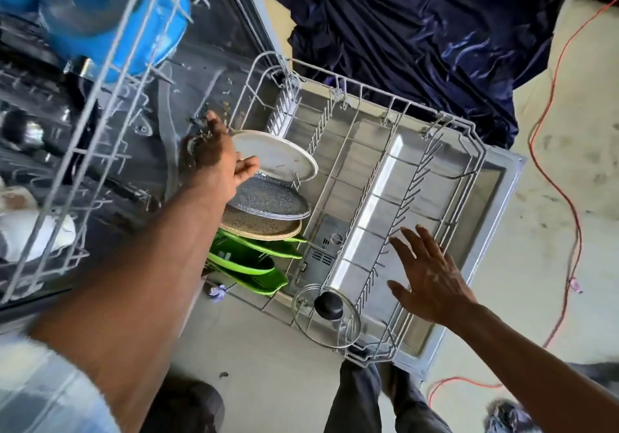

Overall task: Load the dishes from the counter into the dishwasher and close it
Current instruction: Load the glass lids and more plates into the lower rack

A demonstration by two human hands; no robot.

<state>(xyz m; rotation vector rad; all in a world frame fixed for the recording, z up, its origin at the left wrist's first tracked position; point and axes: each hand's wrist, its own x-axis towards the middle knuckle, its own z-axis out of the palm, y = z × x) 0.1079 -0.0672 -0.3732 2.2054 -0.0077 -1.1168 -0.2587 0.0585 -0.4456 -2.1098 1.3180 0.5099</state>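
The dishwasher door [495, 204] is folded down and the lower rack [375, 90] is drawn fully out over it. Along the left side of the lower rack, plates stand on edge in a row: a white plate [278, 157] farthest from the person, then a grey speckled plate [268, 199], a tan speckled plate [261, 228] and green plates [254, 258] nearest. A glass lid [326, 318] with a black knob [329, 304] leans at the near edge of the lower rack, apart from the plates. The left hand [214, 151] is at the left edge of the white plate, with the thumb lying over the plate's face and the fingers reaching past it towards the tub; whether it grips the plate cannot be told. The right hand [432, 275] is held flat and wide, fingers spread, over the right part of the lower rack and holding nothing; contact with the wires cannot be confirmed. The upper rack [85, 110] stands out at the left and carries a blue bowl [150, 30], which appears blurred. A dark blue cloth [418, 30] lies on the floor beyond the door, and a red cable [552, 171] runs along the floor at the right.
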